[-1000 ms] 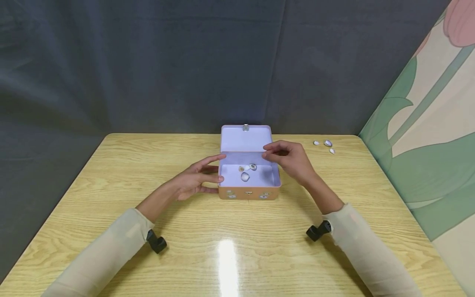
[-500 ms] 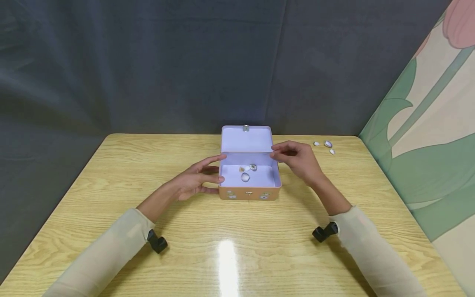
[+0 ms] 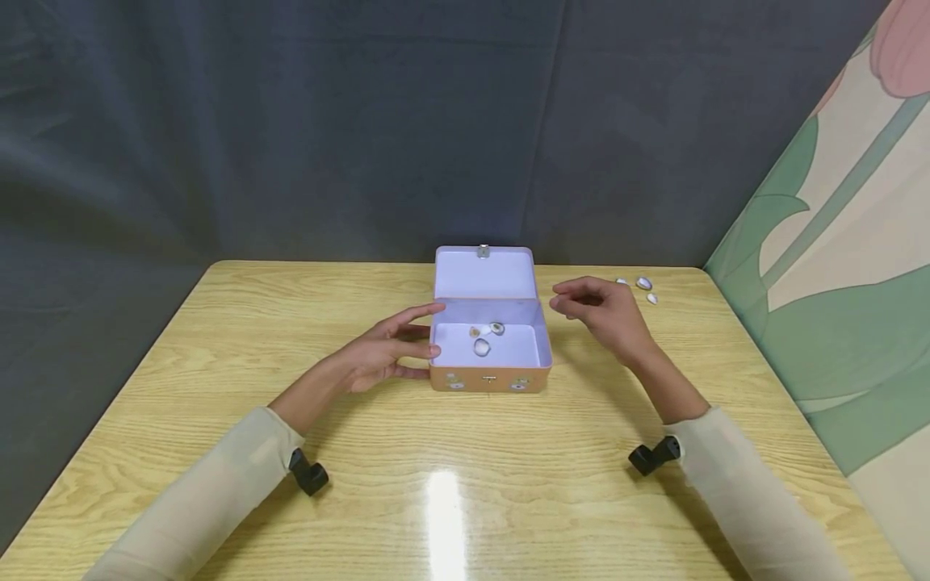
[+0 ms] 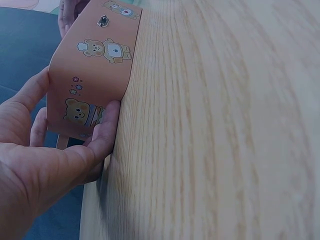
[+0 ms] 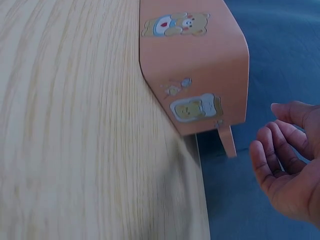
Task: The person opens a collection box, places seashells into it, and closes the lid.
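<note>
An orange tin box (image 3: 488, 378) with bear stickers stands open at the table's middle, its lilac lid (image 3: 484, 274) upright. Three small shells (image 3: 482, 347) lie inside. My left hand (image 3: 385, 349) holds the box's left end, thumb at the front corner and fingers along the back; the left wrist view shows the box (image 4: 95, 65) held between thumb and fingers of the left hand (image 4: 35, 165). My right hand (image 3: 601, 311) hovers just right of the box with loosely curled fingers and holds nothing. In the right wrist view the right hand (image 5: 290, 165) is off the box (image 5: 200, 60).
A few loose shells (image 3: 643, 283) lie on the wooden table (image 3: 450, 484) at the back right, just beyond my right hand. A dark curtain hangs behind the table. A patterned panel (image 3: 835, 266) stands along the right side.
My right hand has moved right, from over the box's right rear corner to beside the box, nearer the loose shells. The left hand and the box have stayed put.
</note>
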`<state>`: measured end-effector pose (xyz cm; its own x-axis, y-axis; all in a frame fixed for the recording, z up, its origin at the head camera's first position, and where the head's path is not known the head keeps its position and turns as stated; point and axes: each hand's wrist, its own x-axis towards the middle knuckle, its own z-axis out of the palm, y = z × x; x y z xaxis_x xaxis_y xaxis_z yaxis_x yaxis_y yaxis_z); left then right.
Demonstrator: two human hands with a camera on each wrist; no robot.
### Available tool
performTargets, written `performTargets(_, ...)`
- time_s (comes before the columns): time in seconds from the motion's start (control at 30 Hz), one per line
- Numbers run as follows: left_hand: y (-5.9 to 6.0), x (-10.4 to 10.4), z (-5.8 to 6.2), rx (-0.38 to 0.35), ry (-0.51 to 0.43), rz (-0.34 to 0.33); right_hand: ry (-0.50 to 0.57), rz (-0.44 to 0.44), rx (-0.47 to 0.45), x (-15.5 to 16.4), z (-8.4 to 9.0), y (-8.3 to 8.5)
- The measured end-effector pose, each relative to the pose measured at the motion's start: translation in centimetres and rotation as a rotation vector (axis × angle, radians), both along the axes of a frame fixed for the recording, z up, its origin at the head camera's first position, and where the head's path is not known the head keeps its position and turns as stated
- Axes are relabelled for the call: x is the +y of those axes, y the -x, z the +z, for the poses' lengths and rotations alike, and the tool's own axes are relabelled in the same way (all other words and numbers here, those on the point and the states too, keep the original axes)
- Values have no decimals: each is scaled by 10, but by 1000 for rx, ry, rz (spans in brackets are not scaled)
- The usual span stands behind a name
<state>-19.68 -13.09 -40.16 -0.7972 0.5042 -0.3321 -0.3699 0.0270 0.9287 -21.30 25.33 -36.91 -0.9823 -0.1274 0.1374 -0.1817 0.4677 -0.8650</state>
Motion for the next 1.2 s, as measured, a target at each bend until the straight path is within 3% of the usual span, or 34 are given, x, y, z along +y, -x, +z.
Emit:
performTargets(0.7, -1, 0, 0, 12, 11, -3, -60, -77, -6, 59, -7, 6)
performTargets(1.03, -1, 0, 0, 8, 8, -2, 25, -81, -33, 81, -19, 15)
performTargets(1.2, -1, 0, 0, 8, 3, -5, 11, -101, -62, 91, -21, 18)
